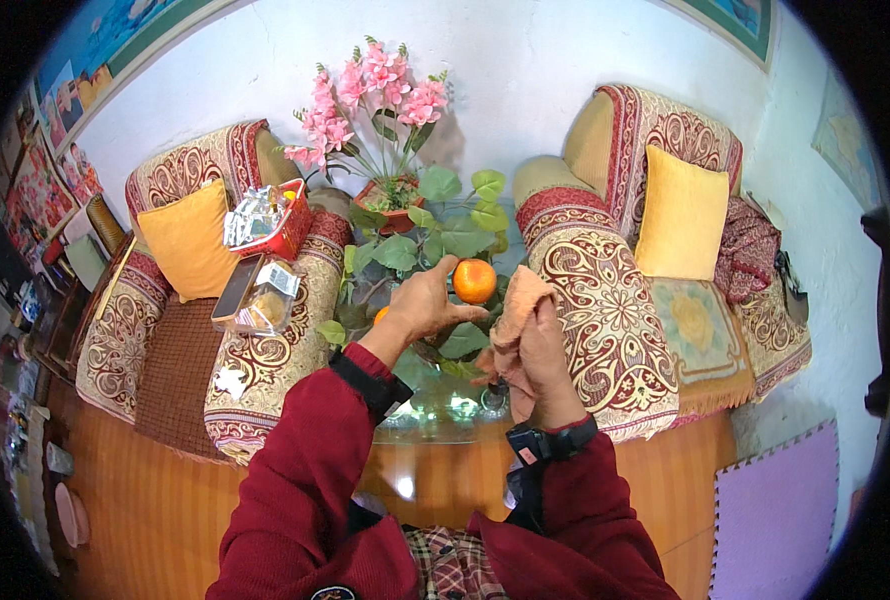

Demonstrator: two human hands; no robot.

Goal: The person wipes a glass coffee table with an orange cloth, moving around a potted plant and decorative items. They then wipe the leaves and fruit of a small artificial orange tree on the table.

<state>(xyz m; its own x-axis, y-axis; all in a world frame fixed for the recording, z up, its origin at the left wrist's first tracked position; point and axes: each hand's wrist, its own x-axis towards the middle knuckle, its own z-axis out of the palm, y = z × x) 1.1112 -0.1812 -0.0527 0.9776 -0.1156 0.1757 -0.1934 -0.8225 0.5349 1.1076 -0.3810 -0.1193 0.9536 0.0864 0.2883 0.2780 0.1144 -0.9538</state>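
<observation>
In the head view my left hand [424, 301] cups an orange [474, 280], with the thumb along its lower side and a finger at its left. The other fingers are hidden behind the hand and the fruit. My right hand [546, 364] grips a bunched peach-coloured cloth [521, 311], which stands up above the fist and hangs below it. The cloth is just right of the orange, apart from it. Under both hands are broad green leaves [464, 236] over a glass table [434, 424]. Part of another orange-coloured fruit [381, 315] shows behind my left wrist.
Pink artificial flowers [377, 75] stand in a red pot [394, 219] by the wall. Covered armchairs flank the table. The left armrest carries a red plastic basket [287, 232] of packets, a clear plastic box [265, 307], a phone [236, 289] and crumpled white tissue [230, 381].
</observation>
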